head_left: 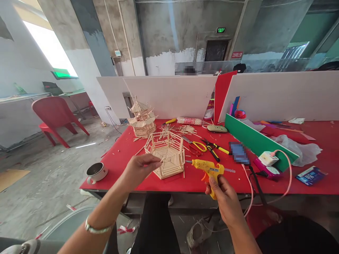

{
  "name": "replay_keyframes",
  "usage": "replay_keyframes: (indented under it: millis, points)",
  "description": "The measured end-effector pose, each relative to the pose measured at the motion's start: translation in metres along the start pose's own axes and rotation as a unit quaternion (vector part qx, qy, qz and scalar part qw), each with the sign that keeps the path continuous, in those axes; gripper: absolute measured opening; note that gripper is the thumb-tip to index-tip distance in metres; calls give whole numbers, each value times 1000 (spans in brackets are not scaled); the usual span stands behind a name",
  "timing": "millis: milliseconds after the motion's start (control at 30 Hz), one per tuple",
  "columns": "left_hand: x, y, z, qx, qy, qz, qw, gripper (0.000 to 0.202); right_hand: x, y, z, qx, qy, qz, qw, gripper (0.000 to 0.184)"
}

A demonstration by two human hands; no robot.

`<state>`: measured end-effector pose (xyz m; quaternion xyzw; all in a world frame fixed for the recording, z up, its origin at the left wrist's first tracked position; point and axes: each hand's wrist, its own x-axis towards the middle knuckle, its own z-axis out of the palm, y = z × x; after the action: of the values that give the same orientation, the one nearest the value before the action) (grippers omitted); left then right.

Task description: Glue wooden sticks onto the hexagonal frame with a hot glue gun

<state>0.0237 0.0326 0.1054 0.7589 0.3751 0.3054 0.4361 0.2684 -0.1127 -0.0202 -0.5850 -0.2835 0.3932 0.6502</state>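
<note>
My right hand (225, 199) is wrapped round the handle of a yellow hot glue gun (208, 167). Its nozzle points left, and a clear glue stick (229, 170) sticks out at the back. My left hand (141, 167) is closed in a pinch over the near left side of a polygonal frame of thin wooden sticks (174, 171); what its fingertips hold, if anything, is too small to make out. This frame has a spiral-patterned base and railed sides. Behind it to the left stands a tiered stick pagoda (143, 121).
Loose sticks (188, 129), a packed stick bundle (189, 121), scissors (197, 145), pliers (212, 150) and a yellow-handled knife (169, 121) lie on the red table (119, 176). A mug (96, 171) stands near the left edge. Right are a phone (239, 153), power strip (268, 171) and pink cable (290, 173).
</note>
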Motion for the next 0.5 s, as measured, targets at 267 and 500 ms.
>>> replay_keyframes:
  millis: [267, 500]
  points:
    - [96, 19, 13, 81, -266, -48, 959, 13, -6, -3, 0, -28, -4, -1, 1000, 45]
    - [115, 13, 22, 97, -301, -43, 948, 14, -10, -8, 1, -35, 15, 0, 999, 46]
